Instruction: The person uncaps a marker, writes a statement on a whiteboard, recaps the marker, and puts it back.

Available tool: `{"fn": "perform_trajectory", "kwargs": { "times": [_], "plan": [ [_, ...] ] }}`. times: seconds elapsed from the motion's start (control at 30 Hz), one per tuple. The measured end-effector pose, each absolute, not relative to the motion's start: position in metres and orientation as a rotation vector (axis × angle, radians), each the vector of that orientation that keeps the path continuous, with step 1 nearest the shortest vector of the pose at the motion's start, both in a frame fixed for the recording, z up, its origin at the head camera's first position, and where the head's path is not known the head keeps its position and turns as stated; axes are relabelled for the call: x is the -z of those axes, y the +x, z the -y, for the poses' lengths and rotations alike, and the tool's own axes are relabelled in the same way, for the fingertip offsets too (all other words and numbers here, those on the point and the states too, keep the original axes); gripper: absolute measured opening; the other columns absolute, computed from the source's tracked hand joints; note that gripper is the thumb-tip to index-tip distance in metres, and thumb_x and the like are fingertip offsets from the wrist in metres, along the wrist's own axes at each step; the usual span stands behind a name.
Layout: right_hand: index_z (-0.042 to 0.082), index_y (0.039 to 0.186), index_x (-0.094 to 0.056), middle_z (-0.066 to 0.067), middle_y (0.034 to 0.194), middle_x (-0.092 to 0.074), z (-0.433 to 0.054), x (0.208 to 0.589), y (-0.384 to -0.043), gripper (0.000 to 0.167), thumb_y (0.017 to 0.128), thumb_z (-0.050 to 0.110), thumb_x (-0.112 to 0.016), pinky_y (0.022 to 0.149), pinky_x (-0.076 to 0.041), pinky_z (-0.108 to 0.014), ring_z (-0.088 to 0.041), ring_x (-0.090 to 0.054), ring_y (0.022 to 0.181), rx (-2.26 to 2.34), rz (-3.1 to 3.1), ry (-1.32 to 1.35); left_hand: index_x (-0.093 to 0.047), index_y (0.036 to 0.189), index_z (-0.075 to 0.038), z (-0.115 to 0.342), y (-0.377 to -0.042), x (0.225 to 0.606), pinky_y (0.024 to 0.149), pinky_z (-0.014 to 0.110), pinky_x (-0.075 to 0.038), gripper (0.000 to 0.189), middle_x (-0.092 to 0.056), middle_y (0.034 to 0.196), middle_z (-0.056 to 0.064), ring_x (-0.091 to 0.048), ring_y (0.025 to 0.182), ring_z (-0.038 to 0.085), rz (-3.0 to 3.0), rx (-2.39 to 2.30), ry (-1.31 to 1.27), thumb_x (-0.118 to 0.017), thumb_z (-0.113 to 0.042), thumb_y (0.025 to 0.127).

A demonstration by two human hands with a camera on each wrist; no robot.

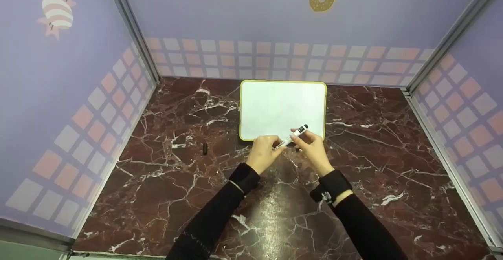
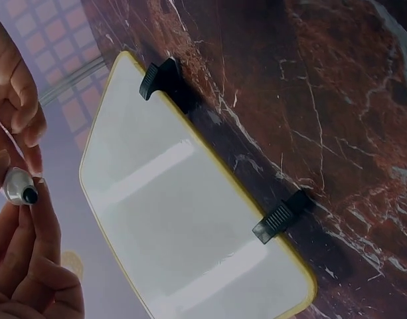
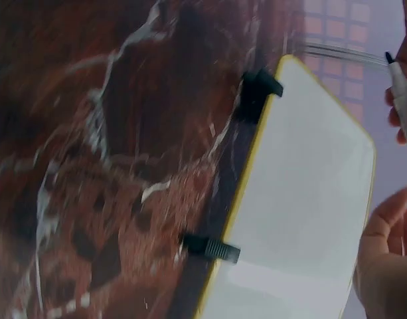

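Marbled tabletop (image 1: 157,209) bears a whiteboard (image 1: 281,107) and black cap (image 1: 205,149); both hands (image 1: 263,152) (image 1: 314,151) pinch one white marker (image 1: 287,141)

We've got one slim white-and-black marker (image 1: 299,131), one yellow-rimmed rectangular whiteboard (image 1: 283,108), two ridged black clips (image 2: 276,222), and one small black cylinder (image 1: 205,149)!

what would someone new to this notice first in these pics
Probably the bright yellow-rimmed whiteboard, which contrasts with the dark red marbled tabletop at its far side, near the patterned back wall. Next, the white marker held between the left hand and the right hand by the board's near edge. A small black cylinder, perhaps a cap, lies apart to the board's left.
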State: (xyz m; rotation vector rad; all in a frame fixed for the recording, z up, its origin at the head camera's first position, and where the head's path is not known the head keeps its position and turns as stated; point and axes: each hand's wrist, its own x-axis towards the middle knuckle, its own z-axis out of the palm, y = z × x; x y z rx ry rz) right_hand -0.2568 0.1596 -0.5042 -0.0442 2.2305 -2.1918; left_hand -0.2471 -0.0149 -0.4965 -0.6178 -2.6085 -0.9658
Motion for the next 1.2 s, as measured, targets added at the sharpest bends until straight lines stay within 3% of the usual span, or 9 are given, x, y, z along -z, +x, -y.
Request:
{"fn": "perform_trajectory", "kwargs": {
  "times": [0.2, 0.4, 0.53, 0.7, 0.8, 1.0, 1.2],
  "plan": [
    [-0.005, 0.108, -0.062, 0.002, 0.082, -0.064, -0.153, 0.505, -0.259, 0.018, 0.094, 0.005, -0.065, 0.059, -0.05, -0.016, -0.007, -0.06, 0.068, 2.349, -2.022, 0.009, -0.074, 0.086, -0.005, 0.015, -0.248, 0.498, 0.071, 0.033, -0.057, 0.012, -0.077, 0.085, 0.008, -0.072, 0.075, 0.022, 2.586, 1.013, -0.629, -0.078, -0.016, 0.083],
    [0.0, 0.103, -0.059, 0.0, 0.08, -0.062, -0.151, 0.501, -0.259, 0.008, 0.096, 0.003, -0.06, 0.057, -0.05, -0.017, -0.007, -0.06, 0.063, 2.376, -1.939, -0.021, -0.075, 0.09, -0.005, 0.022, -0.25, 0.494, 0.073, 0.033, -0.057, 0.019, -0.077, 0.087, 0.007, -0.071, 0.076, 0.021, 2.592, 1.026, -0.635, -0.08, -0.022, 0.081],
    [0.0, 0.1, -0.059, -0.001, 0.08, -0.061, -0.151, 0.497, -0.26, 0.005, 0.095, 0.001, -0.06, 0.055, -0.048, -0.017, -0.007, -0.058, 0.061, 2.438, -1.935, -0.031, -0.075, 0.102, -0.003, 0.03, -0.255, 0.489, 0.083, 0.034, -0.058, 0.036, -0.076, 0.098, 0.011, -0.072, 0.087, 0.024, 2.593, 1.004, -0.627, -0.083, -0.029, 0.078],
    [-0.006, 0.1, -0.058, 0.0, 0.078, -0.058, -0.152, 0.495, -0.264, 0.01, 0.093, 0.0, -0.063, 0.055, -0.047, -0.018, -0.007, -0.054, 0.06, 2.54, -1.958, -0.021, -0.065, 0.123, 0.002, 0.053, -0.271, 0.479, 0.106, 0.042, -0.048, 0.047, -0.067, 0.125, 0.019, -0.063, 0.119, 0.032, 2.625, 1.036, -0.462, -0.067, -0.034, 0.093],
    [-0.008, 0.099, -0.058, 0.001, 0.077, -0.058, -0.154, 0.494, -0.266, 0.011, 0.093, 0.0, -0.063, 0.057, -0.047, -0.018, -0.007, -0.054, 0.061, 2.592, -1.986, -0.049, -0.056, 0.134, 0.004, 0.071, -0.289, 0.477, 0.114, 0.047, -0.038, 0.045, -0.057, 0.138, 0.023, -0.052, 0.131, 0.038, 2.594, 1.042, -0.329, -0.055, -0.027, 0.101],
    [-0.008, 0.094, -0.057, 0.0, 0.078, -0.061, -0.155, 0.497, -0.273, 0.01, 0.093, -0.001, -0.064, 0.061, -0.055, -0.021, -0.007, -0.061, 0.063, 2.63, -2.062, -0.132, -0.045, 0.143, 0.008, 0.096, -0.323, 0.49, 0.116, 0.044, -0.036, 0.045, -0.05, 0.144, 0.028, -0.047, 0.136, 0.04, 2.573, 1.16, -0.139, -0.05, -0.01, 0.101],
    [-0.012, 0.097, -0.056, -0.006, 0.084, -0.065, -0.139, 0.497, -0.287, 0.012, 0.091, -0.005, -0.064, 0.071, -0.06, -0.027, -0.012, -0.069, 0.069, 2.558, -2.185, -0.288, -0.048, 0.142, 0.005, 0.104, -0.34, 0.512, 0.113, 0.044, -0.04, 0.044, -0.053, 0.142, 0.026, -0.051, 0.133, 0.039, 2.668, 1.272, 0.043, -0.05, -0.009, 0.101]
  ]
}}
